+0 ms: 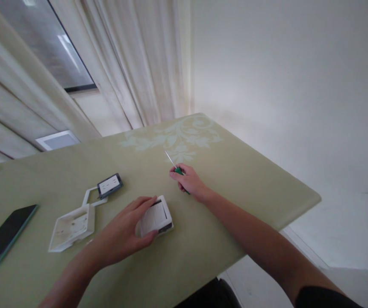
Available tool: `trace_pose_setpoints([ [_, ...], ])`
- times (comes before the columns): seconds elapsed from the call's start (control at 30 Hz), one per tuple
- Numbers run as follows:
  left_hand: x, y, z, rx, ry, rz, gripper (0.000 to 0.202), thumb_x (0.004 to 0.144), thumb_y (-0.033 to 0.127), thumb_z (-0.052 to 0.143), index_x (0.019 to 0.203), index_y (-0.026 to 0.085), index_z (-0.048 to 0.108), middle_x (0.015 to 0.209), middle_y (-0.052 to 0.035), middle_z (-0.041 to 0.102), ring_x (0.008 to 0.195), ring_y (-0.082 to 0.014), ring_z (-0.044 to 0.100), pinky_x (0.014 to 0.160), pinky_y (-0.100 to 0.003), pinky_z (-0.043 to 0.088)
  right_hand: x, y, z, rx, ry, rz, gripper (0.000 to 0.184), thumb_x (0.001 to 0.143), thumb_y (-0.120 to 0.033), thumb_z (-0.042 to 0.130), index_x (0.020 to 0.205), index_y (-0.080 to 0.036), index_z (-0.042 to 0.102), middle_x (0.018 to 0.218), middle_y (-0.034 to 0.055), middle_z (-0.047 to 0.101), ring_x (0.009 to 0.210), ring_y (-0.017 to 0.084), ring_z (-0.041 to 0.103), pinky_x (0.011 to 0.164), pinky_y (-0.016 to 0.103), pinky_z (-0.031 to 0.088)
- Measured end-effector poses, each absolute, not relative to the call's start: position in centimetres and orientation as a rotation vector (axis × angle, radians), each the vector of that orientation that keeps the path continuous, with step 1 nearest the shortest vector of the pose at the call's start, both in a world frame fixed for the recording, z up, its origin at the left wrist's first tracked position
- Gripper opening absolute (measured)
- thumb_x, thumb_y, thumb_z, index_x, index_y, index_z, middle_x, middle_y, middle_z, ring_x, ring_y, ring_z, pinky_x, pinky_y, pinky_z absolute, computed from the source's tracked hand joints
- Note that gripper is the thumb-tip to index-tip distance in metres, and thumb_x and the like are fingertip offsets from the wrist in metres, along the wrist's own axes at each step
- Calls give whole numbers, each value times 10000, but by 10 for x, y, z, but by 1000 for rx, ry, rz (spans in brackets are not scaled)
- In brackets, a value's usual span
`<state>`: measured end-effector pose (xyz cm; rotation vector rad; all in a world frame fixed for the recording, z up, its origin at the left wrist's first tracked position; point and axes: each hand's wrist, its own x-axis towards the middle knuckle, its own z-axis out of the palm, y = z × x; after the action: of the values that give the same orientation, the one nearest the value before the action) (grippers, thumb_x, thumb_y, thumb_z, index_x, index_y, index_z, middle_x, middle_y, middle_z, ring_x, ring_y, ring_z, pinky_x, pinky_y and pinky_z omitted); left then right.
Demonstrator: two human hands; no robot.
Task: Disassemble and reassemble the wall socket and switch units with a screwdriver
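My left hand (124,233) rests on the table with its fingers curled around a white wall-switch unit (157,217), gripping its left side. My right hand (188,182) lies further back and is closed round a green-handled screwdriver (179,171); its thin metal shaft points up and away toward the curtains. The screwdriver tip touches nothing.
On the pale green table (235,184) lie a white mounting box (71,226), a thin white frame (89,196) and a dark socket module (109,185) to the left. A black phone (6,235) lies at the far left. Curtains hang behind; the table's edge runs close on the right.
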<state>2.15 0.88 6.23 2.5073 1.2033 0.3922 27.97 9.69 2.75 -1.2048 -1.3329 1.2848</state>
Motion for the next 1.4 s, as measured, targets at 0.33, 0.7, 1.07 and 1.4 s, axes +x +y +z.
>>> trace_pose_setpoints([
  [0.33,110,41,59,2547,1108,330,785,850,443,865,1550,245,571,1485,-163,678,1299,-380,698,1100,-532,586,309,98,62,-1225,-1330,738,250,942,-479,628,1046,-252,621,753,-40,548,607,146,517,562,275,434],
  [0.7,174,94,28,2573,1159,592,591,930,248,725,1495,163,574,1501,-196,660,1455,-358,563,1240,-515,442,298,69,57,-1177,-1452,409,310,1066,-449,521,1308,-257,545,1194,124,737,1029,282,714,966,425,553],
  [1.07,-44,47,31,2498,2424,158,576,1081,324,379,1524,24,592,1576,-279,599,1424,-461,563,1155,-623,465,259,39,20,-927,-1947,645,288,1108,-403,511,1315,-221,596,1165,111,786,1013,223,755,922,348,567],
  [1.4,-102,15,19,2045,2520,308,813,995,711,461,1560,138,579,1600,-268,574,1413,-573,529,1117,-789,416,264,59,7,-1180,-1863,770,279,1094,-445,522,1231,-217,606,849,23,710,778,208,685,762,333,493],
])
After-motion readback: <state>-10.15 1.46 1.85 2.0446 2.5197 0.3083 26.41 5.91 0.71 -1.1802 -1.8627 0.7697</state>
